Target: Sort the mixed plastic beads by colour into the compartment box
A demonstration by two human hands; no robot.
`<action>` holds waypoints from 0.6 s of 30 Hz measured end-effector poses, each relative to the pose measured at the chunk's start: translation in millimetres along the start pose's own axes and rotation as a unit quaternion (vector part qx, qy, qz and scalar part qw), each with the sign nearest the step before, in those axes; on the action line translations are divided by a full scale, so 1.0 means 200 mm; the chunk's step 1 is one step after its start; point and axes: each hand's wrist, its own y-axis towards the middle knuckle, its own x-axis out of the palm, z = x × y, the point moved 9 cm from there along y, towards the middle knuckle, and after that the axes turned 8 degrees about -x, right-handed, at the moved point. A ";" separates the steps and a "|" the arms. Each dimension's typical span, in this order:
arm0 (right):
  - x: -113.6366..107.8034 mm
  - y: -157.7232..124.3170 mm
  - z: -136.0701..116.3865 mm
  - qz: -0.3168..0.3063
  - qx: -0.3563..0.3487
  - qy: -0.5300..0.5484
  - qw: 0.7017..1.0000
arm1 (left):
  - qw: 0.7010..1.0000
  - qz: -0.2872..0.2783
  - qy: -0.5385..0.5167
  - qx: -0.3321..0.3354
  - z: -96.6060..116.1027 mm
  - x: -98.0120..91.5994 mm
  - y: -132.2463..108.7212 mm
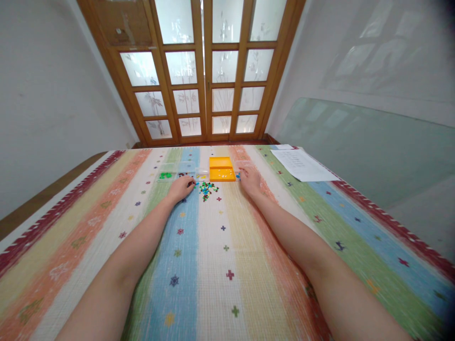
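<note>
A small heap of tiny coloured pieces point(207, 189) lies on the striped cloth point(220, 265) between my hands. My left hand point(180, 187) rests on the cloth just left of the heap, fingers curled in a pinch near a blue piece; what it holds is too small to make out. My right hand point(250, 179) lies right of the yellow tray point(221, 169), fingers bent, with a small blue piece at its fingertips. Clear compartment boxes point(177, 171) sit left of the tray, one holding green pieces point(165, 175).
White printed sheets point(302, 164) lie at the far right of the cloth. A large glass pane point(373, 147) leans against the right wall. Wooden doors with frosted panes point(206, 71) stand behind the surface.
</note>
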 end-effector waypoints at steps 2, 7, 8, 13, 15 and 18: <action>0.01 0.00 0.00 -0.002 -0.004 0.004 1.000 | 1.000 0.014 -0.020 -0.016 -0.01 -0.01 0.00; 0.03 -0.01 -0.01 -0.006 -0.015 0.012 1.000 | 0.991 0.078 -0.069 -0.079 -0.10 -0.06 0.00; 0.04 -0.01 -0.01 -0.007 -0.018 0.013 1.000 | 0.988 0.092 -0.079 -0.094 -0.12 -0.08 0.00; 0.05 -0.01 -0.05 -0.009 -0.043 0.022 0.999 | 0.960 0.148 -0.176 -0.158 -0.25 -0.11 0.00; 0.05 -0.01 -0.07 -0.016 -0.053 0.022 0.998 | 0.941 0.164 -0.233 -0.183 -0.31 -0.11 -0.01; 0.06 -0.02 -0.08 -0.023 -0.061 0.017 0.998 | 0.913 0.177 -0.299 -0.214 -0.39 -0.10 -0.01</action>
